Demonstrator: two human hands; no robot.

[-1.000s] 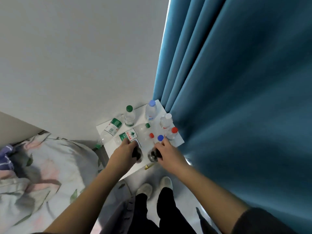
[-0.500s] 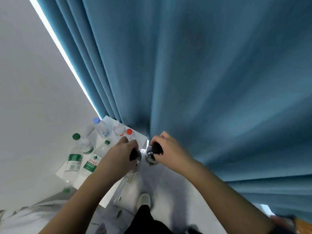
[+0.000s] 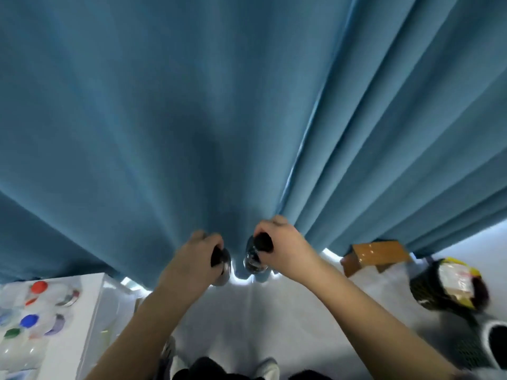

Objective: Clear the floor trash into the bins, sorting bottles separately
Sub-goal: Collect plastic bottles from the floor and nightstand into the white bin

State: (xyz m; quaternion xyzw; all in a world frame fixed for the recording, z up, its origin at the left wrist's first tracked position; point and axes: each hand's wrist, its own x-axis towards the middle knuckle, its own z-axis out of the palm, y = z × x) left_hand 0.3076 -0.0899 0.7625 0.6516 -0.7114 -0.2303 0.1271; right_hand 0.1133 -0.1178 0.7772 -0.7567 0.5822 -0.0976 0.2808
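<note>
Now both arms reach forward over the floor [image 3: 247,319], close to a blue curtain [image 3: 192,105]. The left hand [image 3: 196,256] is curled round the dark cap end of the left bottle [image 3: 222,270], and this clear bottle hangs down below the fist. The right hand [image 3: 282,248] grips the right bottle [image 3: 253,263] in the same way, fingers wrapped over its black cap, the clear body pointing down. The two bottles hang just beside each other, apart from the floor, in front of the curtain's hem.

At the left edge stands a white table [image 3: 93,297] carrying several clear bottles, blurred, with a red cap [image 3: 38,286], a blue cap [image 3: 28,320] and a green cap [image 3: 12,332] showing. To the right, near the hem, sits a wooden stool [image 3: 375,253]. Beyond it a black mesh bin [image 3: 426,287] holds yellow and pale wrappers [image 3: 455,278]. A second bin [image 3: 486,344] with a white rim stands just beside it at the lower right corner; its inside looks dark. Pale shoes [image 3: 269,364] show at the bottom edge.
</note>
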